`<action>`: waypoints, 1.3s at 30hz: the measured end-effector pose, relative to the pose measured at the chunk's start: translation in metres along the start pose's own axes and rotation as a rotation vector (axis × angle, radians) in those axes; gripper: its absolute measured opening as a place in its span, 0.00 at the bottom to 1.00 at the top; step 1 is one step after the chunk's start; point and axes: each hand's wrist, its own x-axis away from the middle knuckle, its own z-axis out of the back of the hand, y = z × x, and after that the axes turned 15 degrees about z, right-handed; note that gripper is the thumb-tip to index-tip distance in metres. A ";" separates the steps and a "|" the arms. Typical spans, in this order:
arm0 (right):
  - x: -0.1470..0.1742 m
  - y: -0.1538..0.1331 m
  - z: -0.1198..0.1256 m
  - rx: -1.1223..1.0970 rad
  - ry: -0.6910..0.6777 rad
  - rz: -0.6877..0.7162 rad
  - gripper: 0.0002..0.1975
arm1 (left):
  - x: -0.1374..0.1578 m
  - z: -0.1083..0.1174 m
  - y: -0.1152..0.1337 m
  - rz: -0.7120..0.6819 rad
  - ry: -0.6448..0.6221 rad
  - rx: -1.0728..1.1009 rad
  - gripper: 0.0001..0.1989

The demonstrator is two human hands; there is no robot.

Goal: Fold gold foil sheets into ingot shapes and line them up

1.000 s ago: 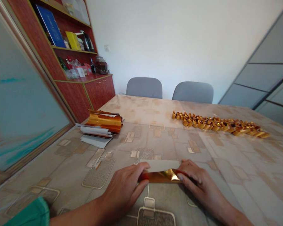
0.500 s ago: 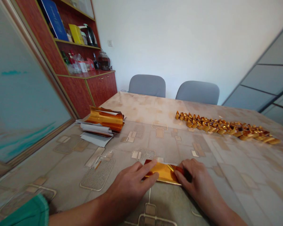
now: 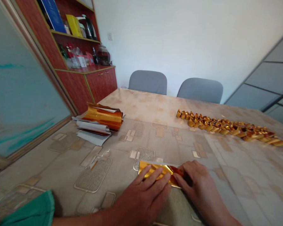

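the gold paper (image 3: pixel 166 168) is near six o'clock on the table (image 3: pixel 124 157) — the left hand (image 3: pixel 146 194) lies spread on top, the right hand (image 3: pixel 199 182) pinches its three o'clock end.

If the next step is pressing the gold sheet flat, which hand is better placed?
Left, I think. The left hand lies with fingers spread over the gold sheet, while the right hand pinches its right end.
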 end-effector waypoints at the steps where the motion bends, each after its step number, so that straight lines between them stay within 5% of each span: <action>1: 0.001 0.000 0.000 0.004 -0.001 0.006 0.10 | 0.002 -0.004 0.000 0.009 -0.017 0.001 0.30; 5: 0.003 -0.002 0.001 0.031 0.017 0.038 0.11 | 0.007 -0.011 -0.001 0.029 -0.067 0.006 0.23; 14: 0.004 0.000 0.002 0.051 0.027 0.033 0.14 | 0.009 -0.013 -0.001 0.061 -0.126 -0.006 0.25; 28: 0.005 0.003 0.001 0.115 0.022 0.037 0.14 | 0.014 -0.019 0.001 0.053 0.021 -0.046 0.21; 39: 0.002 -0.001 0.001 0.138 0.035 0.034 0.13 | 0.014 -0.020 -0.001 0.073 -0.088 -0.012 0.23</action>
